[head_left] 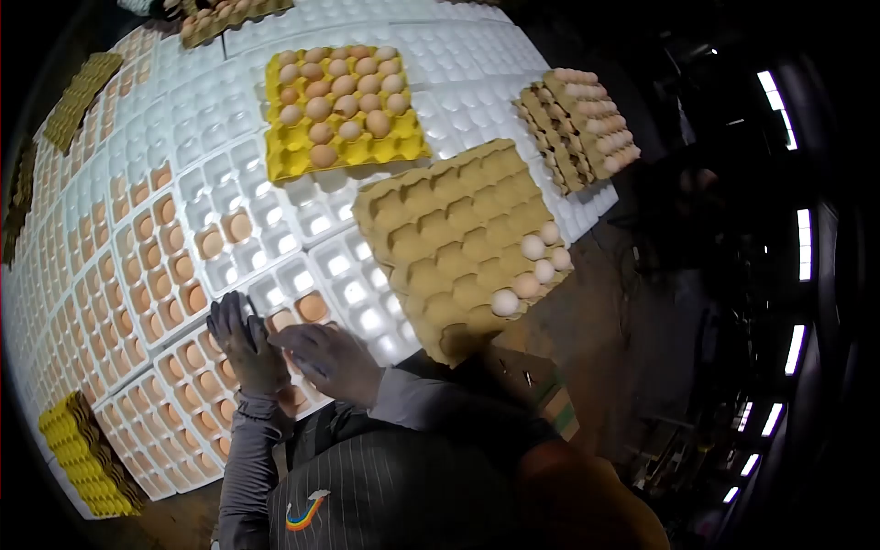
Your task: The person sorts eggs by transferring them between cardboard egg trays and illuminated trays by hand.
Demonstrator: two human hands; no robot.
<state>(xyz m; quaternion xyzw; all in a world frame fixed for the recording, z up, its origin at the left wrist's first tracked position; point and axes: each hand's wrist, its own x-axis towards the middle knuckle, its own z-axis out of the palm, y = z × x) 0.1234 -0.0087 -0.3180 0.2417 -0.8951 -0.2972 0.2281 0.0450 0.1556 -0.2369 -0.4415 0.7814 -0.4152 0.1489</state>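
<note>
Both my hands wear grey gloves and are over the near part of a white foam egg tray [280, 284]. My left hand [246, 353] points away from me, its fingers stretched over the cells. From the right, my right hand [332, 356] reaches across, fingers extended toward the left hand; no egg shows in it. Whatever lies under either palm is hidden. Just beyond the right hand, a brown egg [313, 306] sits in a cell. To the right, a tan pulp egg tray [463, 234] carries several pale eggs [533, 247] at its right side.
A yellow egg tray [284, 165] with many eggs stands farther back. Stacked pulp trays topped with eggs [596, 119] are at the right edge. Egg-filled white trays [160, 266] spread leftward, with a yellow tray stack [87, 454] at lower left. A cardboard box [559, 412] is below.
</note>
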